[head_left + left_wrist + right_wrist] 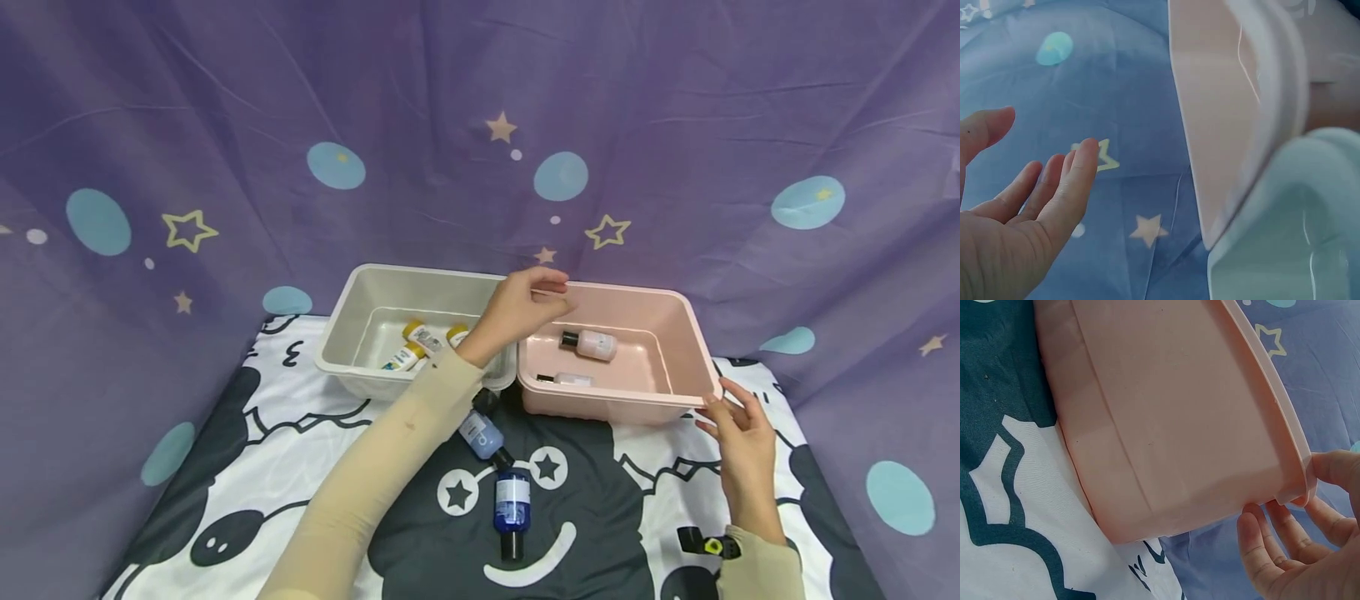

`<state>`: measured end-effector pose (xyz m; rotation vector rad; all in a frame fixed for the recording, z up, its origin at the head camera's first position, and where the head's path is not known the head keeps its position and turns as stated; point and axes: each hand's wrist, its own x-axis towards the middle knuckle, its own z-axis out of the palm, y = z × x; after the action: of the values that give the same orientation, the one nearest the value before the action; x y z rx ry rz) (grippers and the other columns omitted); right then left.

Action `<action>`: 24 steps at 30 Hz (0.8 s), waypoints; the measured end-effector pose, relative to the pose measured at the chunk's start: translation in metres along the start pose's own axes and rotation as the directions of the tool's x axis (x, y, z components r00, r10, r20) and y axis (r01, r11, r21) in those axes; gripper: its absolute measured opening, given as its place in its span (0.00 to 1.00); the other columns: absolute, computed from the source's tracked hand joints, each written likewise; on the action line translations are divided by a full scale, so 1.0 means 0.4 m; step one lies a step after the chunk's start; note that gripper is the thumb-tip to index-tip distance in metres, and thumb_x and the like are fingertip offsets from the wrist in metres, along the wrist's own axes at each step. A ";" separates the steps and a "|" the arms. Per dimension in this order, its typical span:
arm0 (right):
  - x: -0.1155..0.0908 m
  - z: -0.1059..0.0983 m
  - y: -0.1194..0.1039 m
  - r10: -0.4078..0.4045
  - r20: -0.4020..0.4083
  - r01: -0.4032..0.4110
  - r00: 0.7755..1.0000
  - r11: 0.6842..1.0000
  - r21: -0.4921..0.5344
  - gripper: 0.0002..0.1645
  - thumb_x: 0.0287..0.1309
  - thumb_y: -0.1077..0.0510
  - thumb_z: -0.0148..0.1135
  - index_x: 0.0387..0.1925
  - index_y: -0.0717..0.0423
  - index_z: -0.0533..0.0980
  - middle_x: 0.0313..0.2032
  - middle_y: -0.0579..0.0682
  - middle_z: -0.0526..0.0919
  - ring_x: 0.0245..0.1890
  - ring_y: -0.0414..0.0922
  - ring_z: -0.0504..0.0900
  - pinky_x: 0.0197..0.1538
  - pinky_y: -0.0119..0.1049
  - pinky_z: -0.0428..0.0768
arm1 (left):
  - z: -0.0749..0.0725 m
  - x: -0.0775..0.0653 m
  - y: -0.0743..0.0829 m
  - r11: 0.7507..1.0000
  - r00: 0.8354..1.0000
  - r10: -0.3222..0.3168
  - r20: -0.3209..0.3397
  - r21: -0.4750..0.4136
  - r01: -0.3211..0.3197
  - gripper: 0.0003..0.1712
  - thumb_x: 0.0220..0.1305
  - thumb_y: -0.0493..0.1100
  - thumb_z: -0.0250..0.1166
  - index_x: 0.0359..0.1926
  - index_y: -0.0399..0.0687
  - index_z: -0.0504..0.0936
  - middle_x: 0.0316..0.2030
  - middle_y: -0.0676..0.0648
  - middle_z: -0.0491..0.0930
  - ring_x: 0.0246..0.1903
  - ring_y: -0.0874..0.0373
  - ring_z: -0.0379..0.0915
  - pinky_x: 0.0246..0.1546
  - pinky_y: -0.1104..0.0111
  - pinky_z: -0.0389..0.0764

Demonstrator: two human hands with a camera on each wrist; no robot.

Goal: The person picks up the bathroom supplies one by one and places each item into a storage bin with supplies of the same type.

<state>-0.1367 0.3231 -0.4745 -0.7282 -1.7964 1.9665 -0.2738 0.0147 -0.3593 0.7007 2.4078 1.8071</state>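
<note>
The right hand (746, 442) is seemingly pinching the likely light, stiff pink tub (600, 406) at its rim (1287, 412), a sound hold; the left hand (525, 308) is hovering empty, loosely spread.

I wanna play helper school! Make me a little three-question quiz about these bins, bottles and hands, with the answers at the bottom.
1. Pick one: which bin holds the yellow-capped bottles?
A. The pale gray bin
B. The pink bin

2. True or false: the dark blue bottle is inside the pink bin.

3. Which hand touches a corner of the pink bin?

Key:
1. A.
2. False. It lies on the black-and-white cloth, outside both bins.
3. The right hand. The left hand holds nothing.
</note>
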 end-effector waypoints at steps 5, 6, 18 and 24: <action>0.000 -0.002 0.001 -0.001 0.006 0.001 1.000 1.000 0.006 0.30 0.62 0.59 0.70 0.65 0.55 0.73 0.43 0.46 0.84 0.36 0.38 0.85 0.36 0.29 0.83 | -0.031 -0.088 -0.001 0.999 0.999 0.035 -0.020 -0.016 -0.036 0.22 0.61 0.36 0.70 0.56 0.39 0.81 0.50 0.42 0.83 0.46 0.54 0.82 0.45 0.69 0.81; 0.000 -0.001 0.001 -0.004 0.005 0.004 1.000 1.000 0.006 0.30 0.62 0.59 0.70 0.65 0.56 0.73 0.42 0.46 0.84 0.36 0.38 0.85 0.36 0.29 0.83 | -0.036 -0.105 -0.003 0.999 0.999 0.036 -0.023 -0.015 -0.037 0.22 0.61 0.37 0.71 0.57 0.39 0.81 0.51 0.42 0.83 0.47 0.54 0.82 0.45 0.69 0.81; -0.003 -0.003 0.005 -0.024 0.012 0.023 1.000 1.000 0.015 0.31 0.63 0.60 0.69 0.66 0.58 0.72 0.39 0.45 0.84 0.35 0.39 0.85 0.35 0.29 0.83 | -0.057 -0.281 -0.035 1.000 0.998 -0.001 -0.063 -0.027 -0.001 0.24 0.62 0.44 0.73 0.58 0.46 0.82 0.52 0.48 0.82 0.50 0.54 0.80 0.47 0.67 0.82; -0.005 -0.002 0.002 -0.024 0.015 0.024 1.000 1.000 0.020 0.31 0.63 0.60 0.69 0.66 0.57 0.72 0.39 0.44 0.84 0.35 0.39 0.86 0.35 0.29 0.83 | -0.054 -0.357 -0.071 0.994 0.997 -0.059 -0.059 -0.097 0.053 0.26 0.62 0.43 0.74 0.59 0.40 0.80 0.54 0.43 0.81 0.53 0.47 0.79 0.48 0.67 0.81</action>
<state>-0.1345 0.3225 -0.4750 -0.6838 -1.7838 1.9770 -0.1617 -0.0654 -0.4107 0.5718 2.3337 1.9345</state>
